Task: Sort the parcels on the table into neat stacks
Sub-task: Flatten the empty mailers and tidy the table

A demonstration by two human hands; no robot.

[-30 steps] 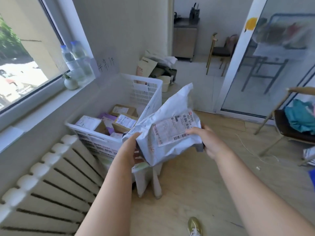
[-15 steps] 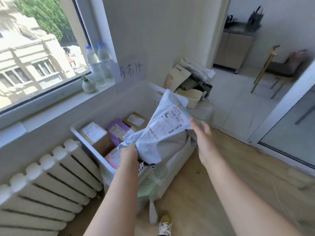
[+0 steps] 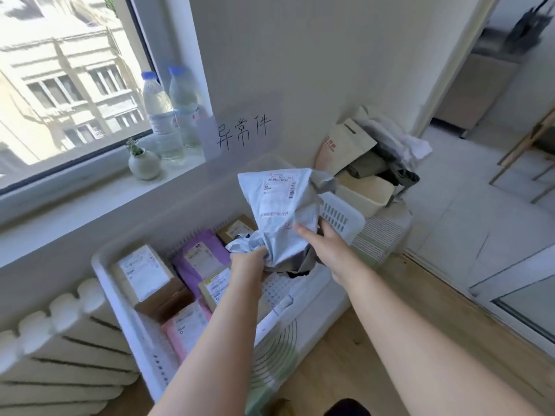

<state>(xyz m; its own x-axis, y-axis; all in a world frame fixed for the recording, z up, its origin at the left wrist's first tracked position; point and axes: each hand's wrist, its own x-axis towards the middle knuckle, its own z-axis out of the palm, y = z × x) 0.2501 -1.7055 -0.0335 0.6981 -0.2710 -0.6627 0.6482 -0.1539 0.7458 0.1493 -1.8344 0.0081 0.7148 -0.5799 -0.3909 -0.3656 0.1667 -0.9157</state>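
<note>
1. My left hand clenches the crumpled lower end of the grey mailer. My right hand pinches its right edge, thumb in front.
2. The mailer hangs mid-frame, its long axis rising from my hands and its label facing me.
3. The white basket of parcels lies directly below, towards the lower left. I judge my left hand nearer to it.

On my feed a wide window fills the left, with a sunlit building outside and daylight pouring in. Two water bottles and a small potted plant stand on its white sill. A white radiator sits below. A handwritten sign hangs on the pale wall. Wooden floor lies nearest me and pale tiles beyond. A cabinet and a wooden chair stand far right.
</note>
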